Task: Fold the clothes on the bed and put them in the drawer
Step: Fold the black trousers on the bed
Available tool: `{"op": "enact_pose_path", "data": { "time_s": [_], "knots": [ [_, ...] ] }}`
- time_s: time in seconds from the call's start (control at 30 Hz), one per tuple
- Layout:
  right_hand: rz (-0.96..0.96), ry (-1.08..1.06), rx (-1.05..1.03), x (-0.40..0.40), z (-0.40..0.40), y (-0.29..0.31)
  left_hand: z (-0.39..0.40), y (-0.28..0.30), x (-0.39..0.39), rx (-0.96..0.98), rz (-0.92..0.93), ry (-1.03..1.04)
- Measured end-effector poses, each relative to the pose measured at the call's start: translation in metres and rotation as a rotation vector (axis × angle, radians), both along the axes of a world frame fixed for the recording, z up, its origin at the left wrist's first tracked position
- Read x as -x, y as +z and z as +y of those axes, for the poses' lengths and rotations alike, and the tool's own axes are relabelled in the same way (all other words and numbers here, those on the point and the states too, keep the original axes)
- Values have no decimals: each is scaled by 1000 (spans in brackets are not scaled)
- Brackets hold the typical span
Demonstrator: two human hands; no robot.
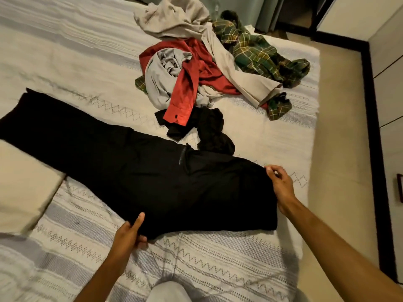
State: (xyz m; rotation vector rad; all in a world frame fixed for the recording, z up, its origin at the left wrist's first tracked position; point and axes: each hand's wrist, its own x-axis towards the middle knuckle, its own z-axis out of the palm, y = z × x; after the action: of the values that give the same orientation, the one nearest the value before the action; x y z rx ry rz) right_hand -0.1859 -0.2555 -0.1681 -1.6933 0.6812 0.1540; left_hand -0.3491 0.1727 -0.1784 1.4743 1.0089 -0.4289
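Left hand (pixel 128 233) pinches the near edge of the black trousers (pixel 135 168), thumb on top; right hand (pixel 280 186) holds the waist end with fingers curled round the cloth — each grip closed on the same garment, which lies flat across the bed (pixel 218 264). Folding looks barely begun: beyond, a red shirt (pixel 192 83), beige trousers (pixel 229 55), a green plaid shirt (pixel 261 53) and other pieces lie heaped, unfolded. No drawer in view.

A cream pillow (pixel 24 184) lies at left; beige floor (pixel 340 136) at right.
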Motion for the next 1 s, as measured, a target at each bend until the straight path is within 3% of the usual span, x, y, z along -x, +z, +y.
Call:
{"op": "enact_pose_path", "data": {
  "time_s": [0.13, 0.27, 0.37, 0.53, 0.63, 0.83, 1.0],
  "knots": [
    [-167, -42, 268, 14, -6, -10, -1, -7, 5, -10, -23, -10],
    [-82, -54, 443, 18, -48, -23, -18, -9, 9, 50, 16, -186],
    [-48, 86, 540, 19, -88, -15, -50, -12, 8, 145, 40, -250],
    [86, 327, 878, 7, -88, 6, -65, -8, -4, 198, 67, -20],
    [-13, 420, 1069, -6, -40, 24, -41, 0, -19, 180, 46, 138],
    [-246, 1014, 844, -65, 118, 46, 31, 5, -79, 210, -116, 364],
    [-158, 1323, 736, -128, 266, 26, 106, -3, -128, 68, -255, 536]
  ]
}}
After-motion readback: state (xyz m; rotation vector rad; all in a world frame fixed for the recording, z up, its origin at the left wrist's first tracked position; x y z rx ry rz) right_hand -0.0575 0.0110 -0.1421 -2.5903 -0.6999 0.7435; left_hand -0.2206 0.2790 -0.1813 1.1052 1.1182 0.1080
